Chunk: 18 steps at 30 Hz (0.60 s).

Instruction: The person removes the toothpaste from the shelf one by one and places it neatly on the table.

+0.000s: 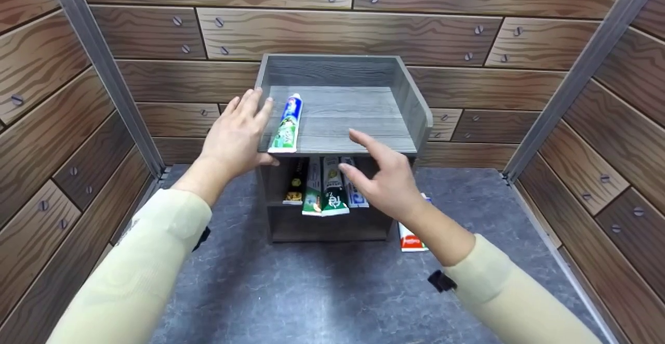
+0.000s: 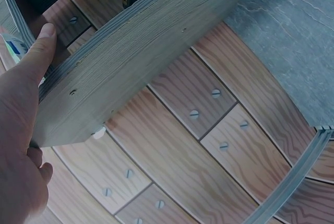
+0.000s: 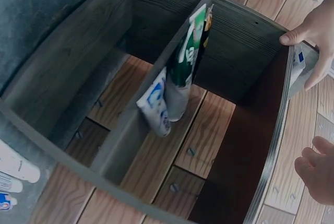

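Observation:
A grey wooden shelf unit [image 1: 353,115] stands before me. A blue-and-green toothpaste tube [image 1: 288,126] lies on its top, at the left. My left hand [image 1: 236,133] grips the unit's left side; in the left wrist view its thumb [image 2: 42,46] lies on one side of the panel, its other fingers on the outer side. My right hand [image 1: 384,177] hovers before the top's front edge, thumb and forefinger apart, nothing between them. Below, several toothpaste tubes [image 1: 333,198] lie side by side on the middle board, ends jutting past its front edge.
On the floor right of the unit, partly behind my right forearm, lies a red-and-white tube [image 1: 412,240]; the right wrist view shows more tubes [image 3: 18,164] there. Wood-patterned walls [image 1: 332,32] enclose the back and sides. The top has raised rims [image 1: 414,100] at back and sides.

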{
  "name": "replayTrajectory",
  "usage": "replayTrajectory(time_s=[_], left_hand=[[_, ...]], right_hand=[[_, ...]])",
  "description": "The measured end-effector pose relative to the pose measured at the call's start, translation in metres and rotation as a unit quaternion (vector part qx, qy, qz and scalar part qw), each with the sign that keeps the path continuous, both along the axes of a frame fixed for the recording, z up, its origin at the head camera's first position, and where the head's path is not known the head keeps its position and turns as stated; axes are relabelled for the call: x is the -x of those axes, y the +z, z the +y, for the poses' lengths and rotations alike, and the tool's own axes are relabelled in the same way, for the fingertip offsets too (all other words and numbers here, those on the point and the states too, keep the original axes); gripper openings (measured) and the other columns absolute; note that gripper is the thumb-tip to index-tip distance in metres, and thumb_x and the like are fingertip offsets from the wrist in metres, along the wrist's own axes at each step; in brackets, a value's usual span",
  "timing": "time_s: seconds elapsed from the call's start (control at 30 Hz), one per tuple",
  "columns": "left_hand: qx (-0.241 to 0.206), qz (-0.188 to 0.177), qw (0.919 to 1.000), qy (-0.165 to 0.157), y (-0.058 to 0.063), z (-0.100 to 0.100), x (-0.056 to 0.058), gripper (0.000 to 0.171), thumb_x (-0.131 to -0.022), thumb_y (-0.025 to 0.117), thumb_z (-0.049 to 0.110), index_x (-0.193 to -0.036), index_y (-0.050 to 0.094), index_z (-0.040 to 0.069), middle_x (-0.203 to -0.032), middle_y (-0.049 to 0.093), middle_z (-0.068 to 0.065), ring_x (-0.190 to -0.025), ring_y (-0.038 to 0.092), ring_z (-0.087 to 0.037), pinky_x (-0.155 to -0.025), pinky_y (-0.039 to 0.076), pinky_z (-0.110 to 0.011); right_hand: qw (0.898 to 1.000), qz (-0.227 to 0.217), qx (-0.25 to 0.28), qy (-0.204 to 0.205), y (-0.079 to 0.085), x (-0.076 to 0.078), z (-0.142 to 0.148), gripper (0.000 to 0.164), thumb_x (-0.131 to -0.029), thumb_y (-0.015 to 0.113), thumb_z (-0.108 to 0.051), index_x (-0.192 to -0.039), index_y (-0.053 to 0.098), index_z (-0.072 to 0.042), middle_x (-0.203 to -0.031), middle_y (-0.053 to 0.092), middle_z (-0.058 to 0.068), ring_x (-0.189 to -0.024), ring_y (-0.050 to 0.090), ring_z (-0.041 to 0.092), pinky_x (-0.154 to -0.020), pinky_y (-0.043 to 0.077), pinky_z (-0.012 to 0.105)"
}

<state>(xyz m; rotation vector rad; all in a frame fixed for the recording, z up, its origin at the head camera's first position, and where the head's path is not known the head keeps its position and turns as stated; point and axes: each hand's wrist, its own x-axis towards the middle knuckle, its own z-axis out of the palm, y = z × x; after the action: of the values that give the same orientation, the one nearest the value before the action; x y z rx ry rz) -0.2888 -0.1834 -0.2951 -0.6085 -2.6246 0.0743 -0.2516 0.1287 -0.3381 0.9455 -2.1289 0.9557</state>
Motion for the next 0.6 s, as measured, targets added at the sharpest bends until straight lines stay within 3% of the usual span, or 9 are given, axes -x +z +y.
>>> replayTrajectory(time_s=[0.33,0.6], left_hand=[[-0.001,-0.003,1.0,0.005,-0.002,0.0,0.001,0.127,-0.068,0.095,0.06,-0.163,0.036,-0.001,-0.167,0.03,-0.03,-0.156,0.029,-0.044,-0.13,0.023,-0.052],[0.0,-0.005,1.0,0.002,-0.001,0.0,0.001,0.126,-0.07,0.094,0.059,-0.163,0.035,-0.001,-0.167,0.029,-0.03,-0.156,0.028,-0.045,-0.13,0.022,-0.052]], right_hand=[[0.997,-0.046,-0.064,0.016,0.017,0.022,-0.037,0.066,-0.098,0.079,-0.034,-0.154,0.055,-0.008,-0.153,0.059,0.009,-0.142,0.054,0.023,-0.12,0.043,0.038],[0.987,-0.115,-0.11,0.03,0.027,0.042,-0.059,0.075,-0.095,0.08,-0.041,-0.159,0.051,-0.015,-0.162,0.046,0.016,-0.15,0.044,0.033,-0.123,0.038,0.05]])
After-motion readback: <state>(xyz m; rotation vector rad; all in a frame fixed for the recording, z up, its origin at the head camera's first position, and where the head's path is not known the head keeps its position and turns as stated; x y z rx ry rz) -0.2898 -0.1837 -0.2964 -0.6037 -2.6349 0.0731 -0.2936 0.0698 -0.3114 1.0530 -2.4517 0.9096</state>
